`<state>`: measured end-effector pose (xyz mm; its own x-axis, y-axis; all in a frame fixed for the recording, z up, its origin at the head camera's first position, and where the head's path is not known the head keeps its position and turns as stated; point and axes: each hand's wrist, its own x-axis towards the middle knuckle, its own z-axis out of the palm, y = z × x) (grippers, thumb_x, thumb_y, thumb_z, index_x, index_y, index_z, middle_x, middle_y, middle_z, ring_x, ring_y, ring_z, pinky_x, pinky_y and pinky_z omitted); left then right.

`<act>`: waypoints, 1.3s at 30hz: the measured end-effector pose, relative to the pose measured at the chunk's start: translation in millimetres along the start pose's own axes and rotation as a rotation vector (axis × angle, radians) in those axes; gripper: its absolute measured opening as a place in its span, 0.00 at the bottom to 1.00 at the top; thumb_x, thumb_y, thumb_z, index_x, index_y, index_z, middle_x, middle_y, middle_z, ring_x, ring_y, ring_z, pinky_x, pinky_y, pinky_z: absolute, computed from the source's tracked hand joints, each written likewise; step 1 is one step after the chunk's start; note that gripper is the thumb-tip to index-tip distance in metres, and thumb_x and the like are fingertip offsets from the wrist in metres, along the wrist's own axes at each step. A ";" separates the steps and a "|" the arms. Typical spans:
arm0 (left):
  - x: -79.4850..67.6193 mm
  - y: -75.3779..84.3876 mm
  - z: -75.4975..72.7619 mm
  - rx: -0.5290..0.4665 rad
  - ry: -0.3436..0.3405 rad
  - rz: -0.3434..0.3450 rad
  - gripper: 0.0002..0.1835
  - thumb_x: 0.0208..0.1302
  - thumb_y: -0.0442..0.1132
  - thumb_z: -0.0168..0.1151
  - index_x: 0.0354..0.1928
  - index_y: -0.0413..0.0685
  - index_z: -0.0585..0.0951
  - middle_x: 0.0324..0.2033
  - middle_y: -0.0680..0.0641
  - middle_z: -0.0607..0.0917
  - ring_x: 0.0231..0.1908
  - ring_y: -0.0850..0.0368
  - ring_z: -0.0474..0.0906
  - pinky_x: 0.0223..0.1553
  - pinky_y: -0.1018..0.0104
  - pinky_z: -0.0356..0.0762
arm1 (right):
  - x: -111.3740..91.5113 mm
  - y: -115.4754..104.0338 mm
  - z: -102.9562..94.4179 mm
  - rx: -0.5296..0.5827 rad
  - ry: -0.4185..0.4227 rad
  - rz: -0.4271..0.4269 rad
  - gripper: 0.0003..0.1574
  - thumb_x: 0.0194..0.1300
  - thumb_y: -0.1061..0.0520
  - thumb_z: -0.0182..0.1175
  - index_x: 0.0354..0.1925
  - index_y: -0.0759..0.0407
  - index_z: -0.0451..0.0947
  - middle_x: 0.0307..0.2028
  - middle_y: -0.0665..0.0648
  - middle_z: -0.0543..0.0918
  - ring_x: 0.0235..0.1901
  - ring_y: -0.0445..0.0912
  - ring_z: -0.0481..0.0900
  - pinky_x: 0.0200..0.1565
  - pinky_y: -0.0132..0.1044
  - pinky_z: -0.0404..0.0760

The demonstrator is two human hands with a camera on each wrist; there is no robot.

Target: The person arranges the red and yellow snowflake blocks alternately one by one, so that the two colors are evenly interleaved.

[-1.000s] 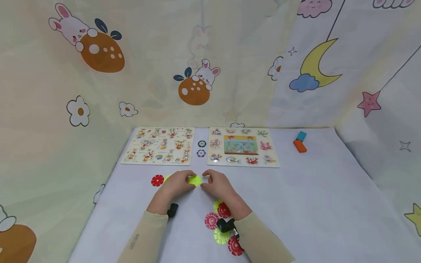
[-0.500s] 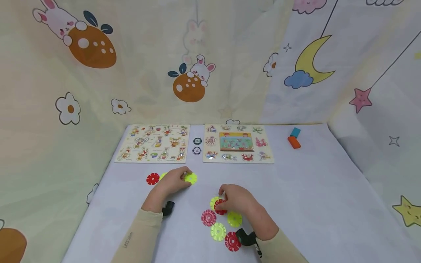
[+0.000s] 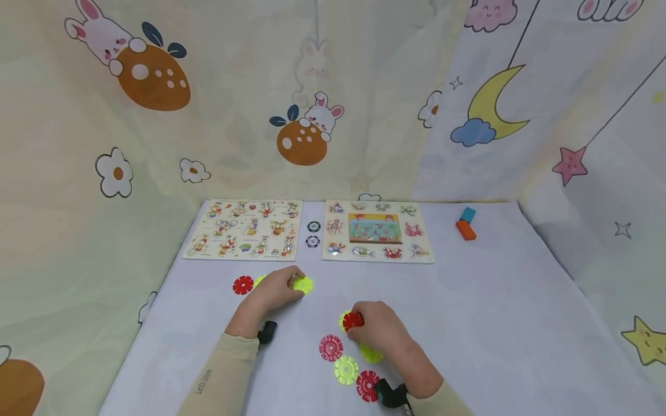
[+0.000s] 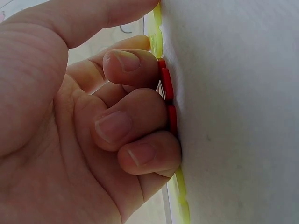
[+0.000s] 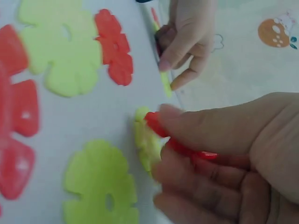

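My left hand (image 3: 273, 289) pinches a yellow-green interlocking disc (image 3: 303, 285) between thumb and index finger, flat on the table. In the left wrist view a red disc (image 4: 167, 84) lies under the curled fingers. The row's left end shows a red disc (image 3: 243, 285) beside a partly hidden yellow-green one (image 3: 259, 280). Nearer the front, my right hand (image 3: 384, 328) pinches another red disc (image 3: 353, 321), which looks tilted in the right wrist view. A yellow-green disc (image 5: 146, 144) is just behind it; whether they touch I cannot tell.
Around the right hand lie a pinkish-red disc (image 3: 330, 348), yellow-green discs (image 3: 346, 370) and a red disc (image 3: 367, 385). Two picture puzzle boards (image 3: 241, 230) (image 3: 377, 232) lie at the back, with two chips (image 3: 313, 234) between them. Blue and orange blocks (image 3: 466, 230) sit back right.
My right hand has moved from beside the left hand back toward the loose discs and now pinches a red one. The left hand has stayed on its yellow-green disc. The head view shifted slightly.
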<state>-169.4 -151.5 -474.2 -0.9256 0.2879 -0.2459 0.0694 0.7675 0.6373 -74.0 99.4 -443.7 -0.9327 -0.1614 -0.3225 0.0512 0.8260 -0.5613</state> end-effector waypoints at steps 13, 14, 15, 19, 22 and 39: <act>-2.0 3.1 2.0 0.029 0.007 -0.027 0.20 0.54 0.45 0.69 0.50 0.57 0.78 0.28 0.49 0.74 0.33 0.55 0.70 0.33 0.61 0.67 | 50.9 -20.0 -5.5 0.392 0.047 0.066 0.30 0.57 0.56 0.67 0.57 0.54 0.70 0.34 0.57 0.76 0.27 0.47 0.80 0.31 0.36 0.79; -2.3 3.4 2.2 0.027 0.007 -0.030 0.20 0.54 0.45 0.69 0.50 0.57 0.78 0.28 0.50 0.74 0.33 0.55 0.70 0.33 0.61 0.67 | 56.0 -22.2 -3.5 0.384 0.052 0.076 0.30 0.57 0.56 0.68 0.56 0.54 0.70 0.35 0.57 0.76 0.27 0.47 0.79 0.30 0.36 0.79; -2.7 3.6 2.4 0.027 0.006 -0.032 0.20 0.54 0.45 0.69 0.50 0.57 0.78 0.28 0.50 0.74 0.33 0.55 0.70 0.33 0.61 0.67 | 60.6 -24.4 -1.5 0.371 0.057 0.082 0.30 0.57 0.56 0.68 0.56 0.55 0.70 0.35 0.56 0.76 0.27 0.47 0.79 0.30 0.36 0.79; -3.7 4.8 2.2 0.024 0.005 -0.033 0.20 0.54 0.45 0.69 0.50 0.57 0.78 0.28 0.49 0.73 0.32 0.55 0.69 0.32 0.60 0.67 | 74.6 -31.5 5.5 0.311 0.054 0.076 0.30 0.56 0.54 0.68 0.56 0.56 0.70 0.37 0.56 0.77 0.30 0.48 0.78 0.32 0.37 0.79; -3.6 4.6 1.2 0.028 0.005 -0.029 0.20 0.54 0.45 0.69 0.50 0.57 0.77 0.28 0.49 0.73 0.32 0.55 0.69 0.32 0.60 0.67 | 79.2 -35.5 7.2 0.248 0.044 0.050 0.34 0.54 0.53 0.70 0.57 0.55 0.71 0.39 0.55 0.77 0.36 0.48 0.75 0.37 0.40 0.79; -5.9 14.0 0.9 0.110 0.026 -0.026 0.24 0.53 0.45 0.70 0.53 0.54 0.78 0.35 0.52 0.78 0.35 0.55 0.71 0.40 0.58 0.72 | 83.1 -24.2 9.6 0.116 0.105 -0.016 0.19 0.54 0.56 0.70 0.45 0.53 0.79 0.39 0.53 0.72 0.37 0.47 0.70 0.40 0.40 0.74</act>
<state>-162.7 -141.9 -464.4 -0.9370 0.2528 -0.2411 0.0843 0.8334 0.5462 -149.3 60.8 -464.3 -0.9656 -0.1116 -0.2348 0.0712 0.7552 -0.6516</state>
